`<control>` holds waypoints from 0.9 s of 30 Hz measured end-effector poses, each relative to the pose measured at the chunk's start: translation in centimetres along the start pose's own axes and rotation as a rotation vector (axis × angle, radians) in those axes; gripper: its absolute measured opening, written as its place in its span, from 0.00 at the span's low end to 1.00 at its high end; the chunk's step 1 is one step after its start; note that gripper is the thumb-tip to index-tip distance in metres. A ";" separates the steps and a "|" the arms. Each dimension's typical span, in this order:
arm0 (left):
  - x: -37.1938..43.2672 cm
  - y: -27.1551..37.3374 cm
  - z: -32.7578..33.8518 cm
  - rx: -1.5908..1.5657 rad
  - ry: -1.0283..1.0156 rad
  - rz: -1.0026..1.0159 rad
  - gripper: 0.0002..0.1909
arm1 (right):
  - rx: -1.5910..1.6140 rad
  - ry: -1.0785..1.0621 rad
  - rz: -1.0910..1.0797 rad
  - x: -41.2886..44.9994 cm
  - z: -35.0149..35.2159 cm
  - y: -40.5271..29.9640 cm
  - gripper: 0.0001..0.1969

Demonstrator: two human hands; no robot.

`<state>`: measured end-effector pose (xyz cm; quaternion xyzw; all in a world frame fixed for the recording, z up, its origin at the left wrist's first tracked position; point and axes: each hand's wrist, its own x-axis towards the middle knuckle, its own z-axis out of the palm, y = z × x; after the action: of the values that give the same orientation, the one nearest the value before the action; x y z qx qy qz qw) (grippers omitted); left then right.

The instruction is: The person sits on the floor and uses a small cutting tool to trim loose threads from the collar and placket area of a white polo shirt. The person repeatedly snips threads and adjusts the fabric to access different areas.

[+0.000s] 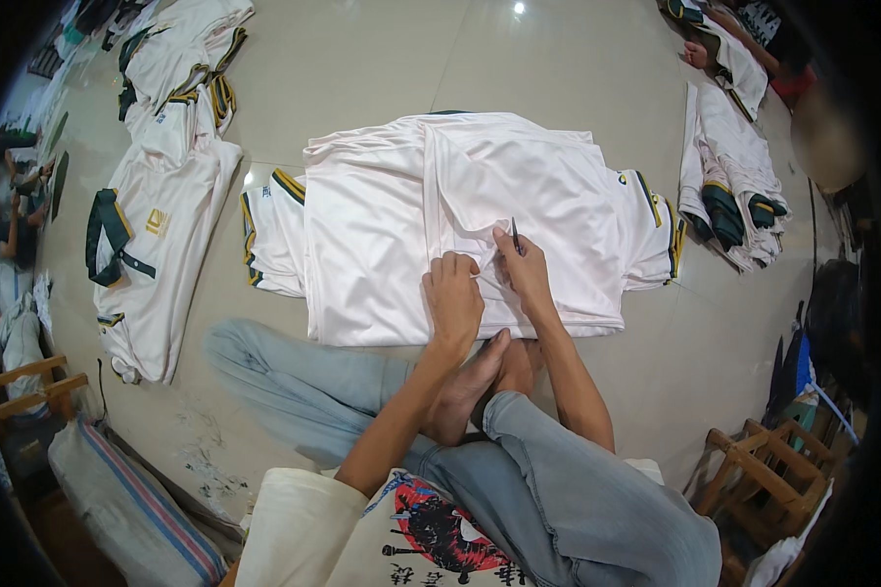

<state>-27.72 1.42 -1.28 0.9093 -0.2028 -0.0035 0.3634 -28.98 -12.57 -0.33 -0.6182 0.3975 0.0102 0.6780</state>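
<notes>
A stack of white shirts (367, 249) with green and yellow sleeve trim lies on the tiled floor before me. My left hand (454, 297) rests on the top shirt, its curled fingers pinching a bit of the white cloth near the middle. Just to its right, my right hand (521, 264) holds a small dark pointed tool (515, 236), perhaps thread snips, tip pointing away from me. Its thumb and fingers are also at a raised fold of the cloth. Whether the tool's blades are apart cannot be told.
More white shirts (169, 242) with green collars lie at the left, another pile (734, 176) at the right. A person's arm (741, 37) shows at the upper right. A striped woven sack (132, 499) and a wooden stool (771, 466) stand near the lower corners.
</notes>
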 end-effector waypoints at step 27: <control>2.1 -0.4 0.9 -0.664 -0.199 -0.297 0.10 | 0.300 -0.257 0.048 -1.2 -3.0 3.6 0.10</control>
<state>-25.75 0.34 -1.91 0.7567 -0.0910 -0.2099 0.6124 -33.18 -13.69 -2.38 -0.4944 0.3191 0.0459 0.8073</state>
